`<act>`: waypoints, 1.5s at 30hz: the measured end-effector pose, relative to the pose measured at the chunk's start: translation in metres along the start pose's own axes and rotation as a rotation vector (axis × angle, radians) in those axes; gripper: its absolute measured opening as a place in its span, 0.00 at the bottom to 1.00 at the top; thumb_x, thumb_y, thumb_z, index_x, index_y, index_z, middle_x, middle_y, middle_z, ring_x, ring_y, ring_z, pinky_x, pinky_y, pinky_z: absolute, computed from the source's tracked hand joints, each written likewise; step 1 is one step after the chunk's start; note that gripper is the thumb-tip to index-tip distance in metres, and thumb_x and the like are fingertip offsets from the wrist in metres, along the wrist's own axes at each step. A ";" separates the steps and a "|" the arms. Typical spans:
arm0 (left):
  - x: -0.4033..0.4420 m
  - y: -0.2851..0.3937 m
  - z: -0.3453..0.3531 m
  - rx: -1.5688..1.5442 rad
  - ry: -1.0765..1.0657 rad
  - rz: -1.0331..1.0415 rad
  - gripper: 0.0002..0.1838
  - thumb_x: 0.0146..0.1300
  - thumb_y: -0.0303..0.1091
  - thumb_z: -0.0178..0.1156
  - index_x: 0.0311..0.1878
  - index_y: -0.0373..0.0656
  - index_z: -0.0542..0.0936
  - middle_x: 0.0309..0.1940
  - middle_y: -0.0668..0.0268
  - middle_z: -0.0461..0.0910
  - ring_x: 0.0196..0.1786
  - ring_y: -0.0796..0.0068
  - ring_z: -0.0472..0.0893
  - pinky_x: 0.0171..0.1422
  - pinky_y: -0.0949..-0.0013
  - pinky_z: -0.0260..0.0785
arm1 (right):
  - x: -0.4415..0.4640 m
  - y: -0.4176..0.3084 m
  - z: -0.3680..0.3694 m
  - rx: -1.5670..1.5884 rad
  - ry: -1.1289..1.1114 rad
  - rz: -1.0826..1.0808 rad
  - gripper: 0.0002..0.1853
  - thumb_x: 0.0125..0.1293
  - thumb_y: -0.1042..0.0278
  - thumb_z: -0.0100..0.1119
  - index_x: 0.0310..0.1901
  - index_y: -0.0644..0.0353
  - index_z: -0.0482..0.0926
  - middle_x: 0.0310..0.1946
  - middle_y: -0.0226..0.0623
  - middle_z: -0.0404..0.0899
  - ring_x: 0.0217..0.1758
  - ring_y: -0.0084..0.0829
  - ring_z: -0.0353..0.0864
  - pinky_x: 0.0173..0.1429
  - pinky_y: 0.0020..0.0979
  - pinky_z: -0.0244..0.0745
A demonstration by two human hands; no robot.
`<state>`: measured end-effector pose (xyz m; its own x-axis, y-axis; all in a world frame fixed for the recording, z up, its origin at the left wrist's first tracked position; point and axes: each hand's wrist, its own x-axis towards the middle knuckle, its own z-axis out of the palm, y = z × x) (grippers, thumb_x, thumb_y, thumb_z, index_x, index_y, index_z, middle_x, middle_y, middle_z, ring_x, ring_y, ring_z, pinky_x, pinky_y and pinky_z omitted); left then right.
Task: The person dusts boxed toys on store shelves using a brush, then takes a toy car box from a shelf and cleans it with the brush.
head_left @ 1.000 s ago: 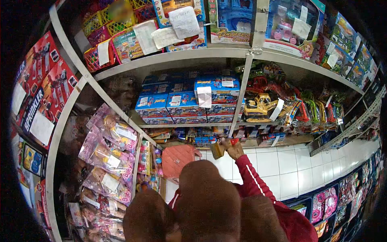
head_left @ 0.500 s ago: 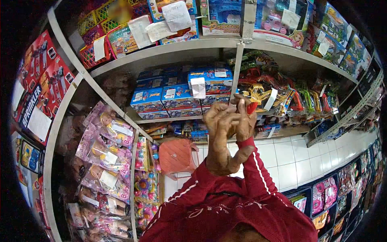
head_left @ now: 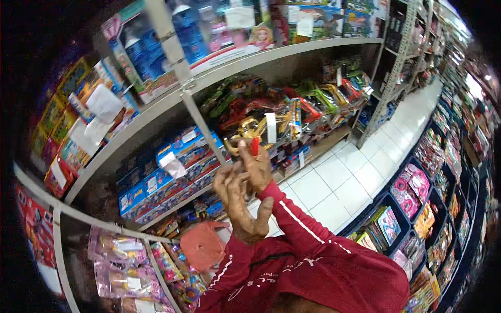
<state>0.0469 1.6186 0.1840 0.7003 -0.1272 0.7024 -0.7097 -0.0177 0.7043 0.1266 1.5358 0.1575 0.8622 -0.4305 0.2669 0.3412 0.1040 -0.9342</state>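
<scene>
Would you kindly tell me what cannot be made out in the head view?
In the head view:
Red object: partly covered by the right hand; full shape unclear.
Left hand: its curled fingers leave unclear whether it holds anything.
White paper label by the bagged toys: any writing too small.
Lowest doll pack: cut off by the bottom edge.

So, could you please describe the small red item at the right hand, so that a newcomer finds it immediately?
Start from the metal shelving with the bagged toys. In front of it, follow the maroon right sleeve up to the right hand; the small red item shows at its upper edge. Unlike the bagged toys behind, it is outside the shelving, against bare skin.
</scene>
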 end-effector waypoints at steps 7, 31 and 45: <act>0.033 -0.022 0.106 -0.254 0.007 0.029 0.36 0.54 0.49 0.66 0.57 0.30 0.66 0.65 0.51 0.50 0.71 0.52 0.53 0.69 0.55 0.55 | 0.058 -0.004 -0.079 -0.015 0.144 -0.163 0.14 0.72 0.58 0.49 0.45 0.60 0.79 0.37 0.40 0.81 0.41 0.33 0.78 0.48 0.32 0.71; 0.099 -0.086 0.391 -0.081 -0.201 -0.300 0.14 0.69 0.33 0.54 0.26 0.38 0.76 0.16 0.72 0.70 0.20 0.83 0.64 0.25 0.73 0.57 | 0.169 -0.021 -0.410 -0.244 0.310 -0.178 0.12 0.72 0.63 0.50 0.49 0.59 0.79 0.29 0.32 0.82 0.32 0.19 0.78 0.39 0.25 0.74; 0.139 -0.145 0.583 -0.120 -0.438 -0.203 0.09 0.63 0.29 0.57 0.29 0.34 0.78 0.22 0.61 0.76 0.23 0.70 0.73 0.30 0.65 0.64 | 0.243 -0.006 -0.570 -0.361 0.317 -0.034 0.19 0.72 0.53 0.50 0.34 0.62 0.78 0.23 0.30 0.77 0.27 0.24 0.73 0.34 0.31 0.69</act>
<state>0.2021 1.0252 0.1198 0.7073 -0.5379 0.4587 -0.5302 0.0256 0.8475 0.1213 0.9196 0.0932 0.6773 -0.6861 0.2658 0.1668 -0.2086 -0.9637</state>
